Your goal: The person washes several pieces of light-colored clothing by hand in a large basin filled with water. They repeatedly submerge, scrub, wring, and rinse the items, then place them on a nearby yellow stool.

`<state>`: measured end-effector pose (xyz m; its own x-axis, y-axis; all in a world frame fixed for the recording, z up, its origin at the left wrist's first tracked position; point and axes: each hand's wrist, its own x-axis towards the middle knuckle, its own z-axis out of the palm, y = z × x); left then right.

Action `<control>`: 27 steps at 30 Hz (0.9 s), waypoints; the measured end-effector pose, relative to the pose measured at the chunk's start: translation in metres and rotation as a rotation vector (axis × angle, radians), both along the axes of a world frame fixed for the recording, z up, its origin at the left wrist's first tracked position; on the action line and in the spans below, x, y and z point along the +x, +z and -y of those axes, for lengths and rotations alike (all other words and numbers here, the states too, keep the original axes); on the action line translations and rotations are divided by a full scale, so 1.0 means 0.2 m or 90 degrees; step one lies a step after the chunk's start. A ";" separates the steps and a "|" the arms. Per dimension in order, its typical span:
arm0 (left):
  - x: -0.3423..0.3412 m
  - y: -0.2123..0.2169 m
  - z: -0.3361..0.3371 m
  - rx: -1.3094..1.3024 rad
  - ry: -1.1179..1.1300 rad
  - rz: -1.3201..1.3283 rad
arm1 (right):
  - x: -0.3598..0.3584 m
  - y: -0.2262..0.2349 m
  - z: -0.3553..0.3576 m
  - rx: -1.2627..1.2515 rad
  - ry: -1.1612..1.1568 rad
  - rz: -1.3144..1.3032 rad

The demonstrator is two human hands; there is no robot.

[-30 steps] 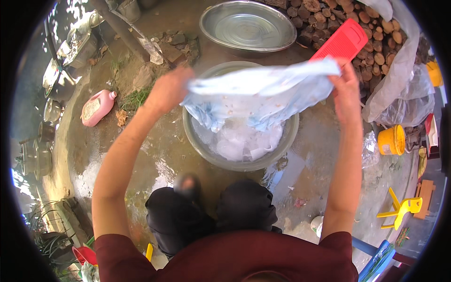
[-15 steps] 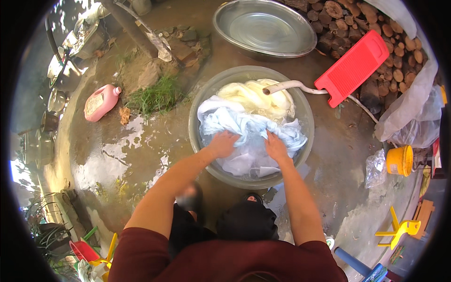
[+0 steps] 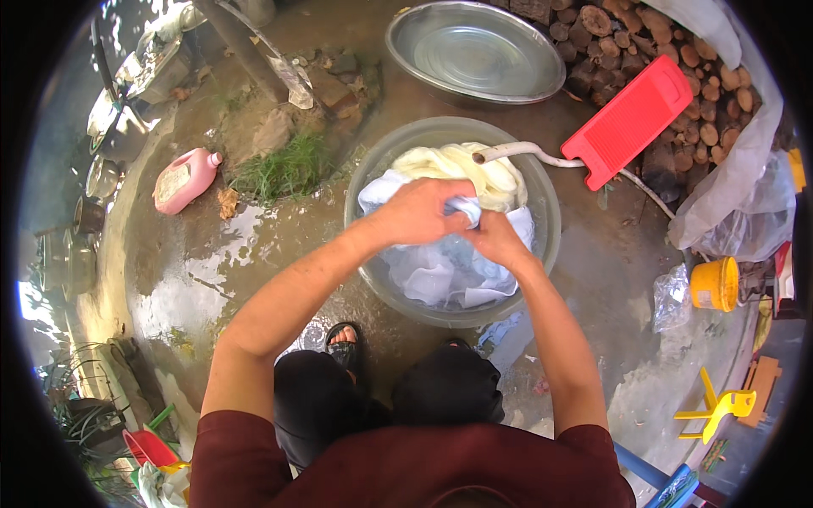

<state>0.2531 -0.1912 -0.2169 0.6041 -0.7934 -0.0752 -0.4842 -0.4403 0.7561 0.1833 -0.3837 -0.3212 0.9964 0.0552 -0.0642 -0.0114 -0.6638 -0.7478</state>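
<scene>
Over a round grey tub (image 3: 354, 209) of water and laundry, my two hands are close together with a bunched light blue cloth between them. My left hand (image 3: 421, 209) is wrapped round the cloth (image 3: 465, 208), which shows past its thumb. My right hand (image 3: 498, 238) grips the same cloth just beside it, and its fingertips are partly hidden. Below the hands, white cloth (image 3: 428, 282) lies in the water on the near side. A pale yellow cloth (image 3: 495, 179) is heaped on the far side. The end of a whitish hose (image 3: 508, 151) rests over it.
Beyond the tub stands a wide metal basin (image 3: 474, 52). A red washboard (image 3: 627, 123) leans by stacked logs (image 3: 707, 106). A pink jug (image 3: 188, 180) lies on the wet ground to the left. On the right are a yellow bucket (image 3: 714, 284) and a small yellow chair (image 3: 718, 406).
Both hands have come up from the laundry and closed together round the light blue cloth, gathering it into a bunch. My left foot has moved a little.
</scene>
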 end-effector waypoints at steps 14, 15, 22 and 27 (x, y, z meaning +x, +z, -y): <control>0.05 0.39 -0.03 -0.450 0.342 -0.291 | -0.11 1.83 0.36 0.505 -0.141 0.579; 0.08 0.56 -0.08 -0.588 0.305 -0.315 | -0.02 1.72 0.42 0.454 -0.040 0.846; 0.04 0.69 -0.07 -0.500 0.057 0.013 | 0.01 1.44 0.17 0.330 -0.015 0.370; 0.08 -0.15 -0.08 -0.067 0.169 0.090 | 0.04 0.76 0.03 0.027 0.043 0.135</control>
<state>0.2683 -0.1760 -0.2470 0.7901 -0.6051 0.0980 -0.4660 -0.4892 0.7372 0.1906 -0.3905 -0.1688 0.9814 0.1202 0.1498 0.1920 -0.6252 -0.7565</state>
